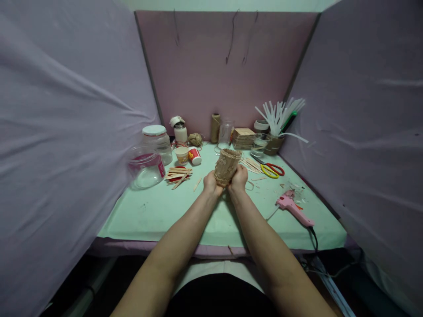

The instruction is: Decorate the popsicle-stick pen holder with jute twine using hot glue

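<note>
Beige container [226, 168] is clasped in both hands [211, 182] [239, 178] above green tabletop [158, 213] between lilac drapes [72, 132].

Dim, cool light, perhaps from overhead; deep shadow under the table [142, 218], soft, stretched outer edges.

Black cloth garment [226, 296], upper edge rounded, showed at six o'clock; weave too dark to read. Tapering left forearm [175, 237] at seven o'clock and right forearm [264, 237] at five were bare, as were left hand [212, 183] and right hand [239, 178].
</note>
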Available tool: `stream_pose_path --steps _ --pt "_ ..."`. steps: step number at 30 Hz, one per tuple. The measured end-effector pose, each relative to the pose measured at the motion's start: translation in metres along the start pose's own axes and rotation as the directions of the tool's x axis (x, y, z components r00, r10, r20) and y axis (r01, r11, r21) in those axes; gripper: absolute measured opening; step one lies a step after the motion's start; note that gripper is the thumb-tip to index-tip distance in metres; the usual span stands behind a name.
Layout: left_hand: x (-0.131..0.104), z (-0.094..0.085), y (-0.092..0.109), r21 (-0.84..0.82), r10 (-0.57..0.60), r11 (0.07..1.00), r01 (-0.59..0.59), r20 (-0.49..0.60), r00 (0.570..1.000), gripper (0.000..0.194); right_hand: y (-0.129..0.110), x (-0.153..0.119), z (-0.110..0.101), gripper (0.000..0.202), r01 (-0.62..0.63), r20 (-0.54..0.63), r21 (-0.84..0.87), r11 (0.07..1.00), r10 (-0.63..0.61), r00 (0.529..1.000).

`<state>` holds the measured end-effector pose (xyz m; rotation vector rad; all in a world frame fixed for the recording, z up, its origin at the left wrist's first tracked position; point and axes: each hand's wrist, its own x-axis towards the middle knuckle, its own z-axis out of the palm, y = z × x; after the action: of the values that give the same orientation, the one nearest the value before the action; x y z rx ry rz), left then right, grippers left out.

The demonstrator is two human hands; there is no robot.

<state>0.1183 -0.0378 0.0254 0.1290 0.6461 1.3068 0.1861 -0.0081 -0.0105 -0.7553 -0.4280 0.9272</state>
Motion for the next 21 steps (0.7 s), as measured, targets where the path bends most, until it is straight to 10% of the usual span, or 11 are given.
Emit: stream_pose_path --steps 21 --pt "0.014 -0.006 0.037 -0.174 0.149 0.971 -0.165 -0.105 0.983 0.045 -0.012 -0.013 0.004 0.021 -0.435 -0.022 0.167 0.885 0.445 0.895"
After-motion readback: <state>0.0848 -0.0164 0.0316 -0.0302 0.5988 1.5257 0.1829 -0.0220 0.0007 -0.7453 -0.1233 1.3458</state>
